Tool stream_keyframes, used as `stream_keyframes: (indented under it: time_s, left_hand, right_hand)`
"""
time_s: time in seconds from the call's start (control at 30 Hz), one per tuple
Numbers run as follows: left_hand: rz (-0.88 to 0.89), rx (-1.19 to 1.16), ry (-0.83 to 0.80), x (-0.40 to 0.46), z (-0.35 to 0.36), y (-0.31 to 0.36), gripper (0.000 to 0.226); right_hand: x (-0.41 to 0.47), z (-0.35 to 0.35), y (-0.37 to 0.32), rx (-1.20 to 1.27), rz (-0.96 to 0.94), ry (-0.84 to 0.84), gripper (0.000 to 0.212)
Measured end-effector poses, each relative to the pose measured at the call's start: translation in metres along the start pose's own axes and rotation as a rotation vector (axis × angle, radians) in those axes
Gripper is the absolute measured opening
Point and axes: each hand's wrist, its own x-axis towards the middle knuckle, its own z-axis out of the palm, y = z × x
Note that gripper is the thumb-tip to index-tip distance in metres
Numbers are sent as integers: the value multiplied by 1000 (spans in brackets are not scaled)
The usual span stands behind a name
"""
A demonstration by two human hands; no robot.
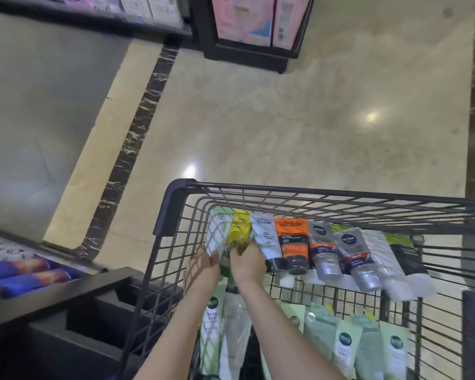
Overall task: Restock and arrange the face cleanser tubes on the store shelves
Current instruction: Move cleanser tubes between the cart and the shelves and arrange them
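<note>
Both hands (203, 266) gripping tubes (240, 234), wire cart (176, 198)

Two bare forearms are showing, with no sleeve, watch, band or ring visible on either. The left hand (203, 266) is carrying a criss-cross of thin shadow lines over its back, just behind the fingers. The right hand (248, 263) is showing plain knuckles; its fingertips are too blurred for nails to be made out.
</note>
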Motion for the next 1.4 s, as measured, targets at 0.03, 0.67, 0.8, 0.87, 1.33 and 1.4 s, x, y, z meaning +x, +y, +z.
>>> stream_keyframes:
  time_s: [0.03,0.67,0.8,0.87,1.33,1.4]
  left_hand:
    - [1,-12,2,0,-1,-1,36]
    - [-213,-931,-189,-52,-12,-19,3]
    - [-137,-1043,-230,-81,-19,-17,16]
    - [-86,-1088,-238,-96,-23,-16,32]
    - [310,-1419,-134,-253,-46,14,28]
    - [387,-1439,-107,-278,-48,19,28]
  right_hand:
    - [1,1,0,16,10,1,24]
    - [-45,-36,40,477,69,-268,36]
    - [-67,-65,41,598,53,-282,20]
    - [-79,-86,36,635,-5,-267,7]
    - [-181,-211,24,773,-382,-276,31]
    - [-200,-227,24,817,-447,-281,34]
